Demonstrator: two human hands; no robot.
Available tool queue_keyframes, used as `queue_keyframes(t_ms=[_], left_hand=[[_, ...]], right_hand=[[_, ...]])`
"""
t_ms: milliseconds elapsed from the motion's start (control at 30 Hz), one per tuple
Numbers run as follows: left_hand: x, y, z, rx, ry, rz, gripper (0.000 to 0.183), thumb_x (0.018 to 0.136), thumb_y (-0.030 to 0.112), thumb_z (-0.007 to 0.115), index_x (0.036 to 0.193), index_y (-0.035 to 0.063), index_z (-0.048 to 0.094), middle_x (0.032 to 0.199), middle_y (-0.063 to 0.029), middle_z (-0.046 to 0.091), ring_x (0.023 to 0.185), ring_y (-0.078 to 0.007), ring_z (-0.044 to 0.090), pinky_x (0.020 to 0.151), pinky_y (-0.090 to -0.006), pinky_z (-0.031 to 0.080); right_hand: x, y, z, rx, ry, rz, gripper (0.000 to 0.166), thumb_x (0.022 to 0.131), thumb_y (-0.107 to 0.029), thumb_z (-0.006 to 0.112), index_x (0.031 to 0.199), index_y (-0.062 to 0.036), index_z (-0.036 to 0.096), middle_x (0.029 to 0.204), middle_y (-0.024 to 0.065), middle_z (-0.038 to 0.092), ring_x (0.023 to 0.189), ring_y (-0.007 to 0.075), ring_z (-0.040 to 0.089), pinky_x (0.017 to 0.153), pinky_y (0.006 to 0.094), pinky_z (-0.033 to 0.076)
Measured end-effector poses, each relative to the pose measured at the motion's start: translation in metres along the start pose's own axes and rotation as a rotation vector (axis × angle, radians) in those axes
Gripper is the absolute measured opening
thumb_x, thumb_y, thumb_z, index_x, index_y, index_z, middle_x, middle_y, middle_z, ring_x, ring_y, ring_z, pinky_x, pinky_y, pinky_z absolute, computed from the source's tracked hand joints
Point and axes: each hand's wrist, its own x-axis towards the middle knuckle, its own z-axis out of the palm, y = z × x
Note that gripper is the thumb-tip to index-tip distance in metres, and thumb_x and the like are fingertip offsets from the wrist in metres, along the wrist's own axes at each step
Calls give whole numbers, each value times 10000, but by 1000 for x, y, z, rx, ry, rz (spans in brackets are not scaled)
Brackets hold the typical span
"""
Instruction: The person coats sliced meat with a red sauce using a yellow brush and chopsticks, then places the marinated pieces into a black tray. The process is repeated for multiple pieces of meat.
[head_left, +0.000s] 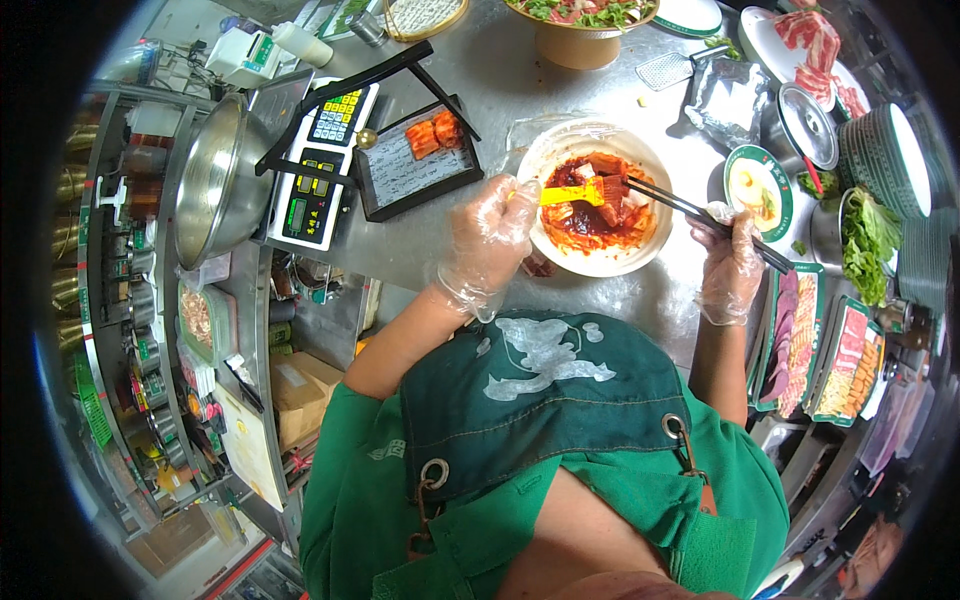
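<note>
My left hand (491, 229), in a clear plastic glove, is shut on a yellow-handled brush (574, 195) held over a white bowl (654, 253). Dark red sauce (589, 217) and pale, red-coated pieces lie inside the bowl. At the brush's head is a red, ridged piece (615, 199); whether it is bristles or meat I cannot tell. Dark chopsticks (697, 215) are in my right hand (727, 251), also gloved, their tips at that ridged piece. Left of the bowl, a black handled tray (394, 184) carries red-coated pieces (435, 135) on a printed liner.
A digital scale (315, 180) and a tilted steel bowl (225, 184) stand at left. On the right are a lidded pot (806, 124), stacked plates (885, 161), lettuce (870, 236) and trays of sliced meat (795, 337). A grater (664, 71) lies behind the bowl.
</note>
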Motion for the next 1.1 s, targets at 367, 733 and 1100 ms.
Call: queue_keyframes(t_ms=[367, 733, 1100], left_hand=[[2, -5, -1, 318, -36, 125, 67, 815, 62, 571, 761, 26, 556, 621, -117, 504, 514, -253, 543, 464, -333, 419], [4, 0, 0, 277, -17, 125, 42, 817, 50, 562, 787, 20, 564, 649, -125, 498, 538, -270, 548, 456, -351, 413], [3, 15, -1, 173, 17, 154, 140, 837, 97, 566, 732, 15, 524, 561, -148, 478, 462, -276, 504, 456, -346, 402]], right_hand=[[-17, -7, 15, -117, -78, -124, 185, 896, -134, 508, 873, 43, 557, 840, 191, 622, 706, 275, 643, 593, 343, 554], [-15, -7, 12, -119, -79, -92, 174, 889, -131, 518, 879, 40, 553, 824, 191, 626, 689, 278, 644, 591, 336, 550], [-16, -3, 11, -151, -60, -83, 171, 888, -133, 524, 863, 32, 562, 811, 169, 623, 689, 250, 641, 583, 321, 550]])
